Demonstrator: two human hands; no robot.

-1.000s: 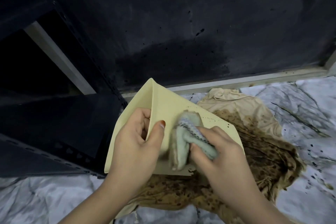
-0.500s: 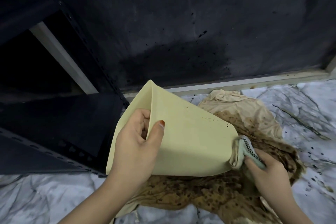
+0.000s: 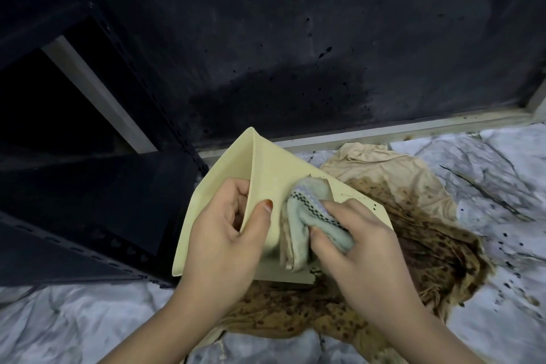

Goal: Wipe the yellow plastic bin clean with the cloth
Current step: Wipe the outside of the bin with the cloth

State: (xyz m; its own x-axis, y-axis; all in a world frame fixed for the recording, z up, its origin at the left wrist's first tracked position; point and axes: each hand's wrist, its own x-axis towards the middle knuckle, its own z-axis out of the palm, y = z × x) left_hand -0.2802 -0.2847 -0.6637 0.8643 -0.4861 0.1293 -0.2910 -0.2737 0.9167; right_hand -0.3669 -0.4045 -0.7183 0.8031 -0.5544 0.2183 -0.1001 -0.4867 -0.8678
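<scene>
Our right hand (image 3: pixel 359 241) had swept back from the bin's far corner, clamping the bunched pale-green cloth (image 3: pixel 307 216) against the tilted pale-yellow plastic bin (image 3: pixel 283 168); our left hand (image 3: pixel 229 233) pinched its rim above the brown-stained beige rag (image 3: pixel 428 245).

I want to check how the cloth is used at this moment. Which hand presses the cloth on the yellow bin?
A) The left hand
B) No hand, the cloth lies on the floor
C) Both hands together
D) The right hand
D: the right hand clutches the bunched cloth against the outer wall of the yellow bin, while the left hand only grips the bin's rim.
</scene>
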